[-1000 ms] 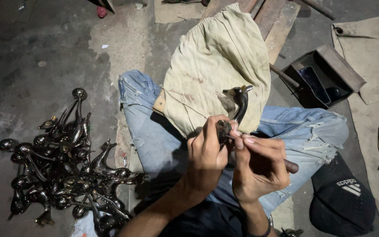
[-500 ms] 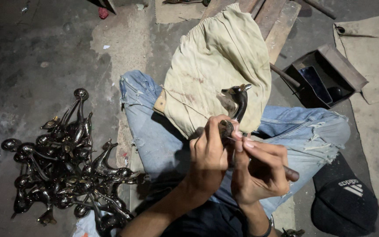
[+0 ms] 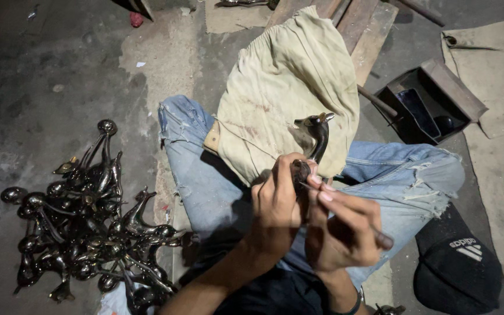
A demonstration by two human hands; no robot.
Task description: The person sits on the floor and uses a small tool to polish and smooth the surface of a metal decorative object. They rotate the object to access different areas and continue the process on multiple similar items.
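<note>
Barely shifting since earlier, we are gripping the dark long-necked metal bird figurine (image 3: 313, 149) upright in our left hand (image 3: 278, 210), our right hand (image 3: 342, 230) pinching a thin tool (image 3: 345, 213) against its base.

Dim overhead light, dark corners, sharp focus.

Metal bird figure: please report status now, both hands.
Left hand grips metal bird figure. Right hand presses thin tool on it. Nothing blocking.

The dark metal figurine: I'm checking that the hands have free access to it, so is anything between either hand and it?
Nothing visible. The left hand grips the dark metal figurine directly around its lower part. The right hand holds a thin tool whose tip meets it. The cream cloth lies behind, over the lap.
</note>
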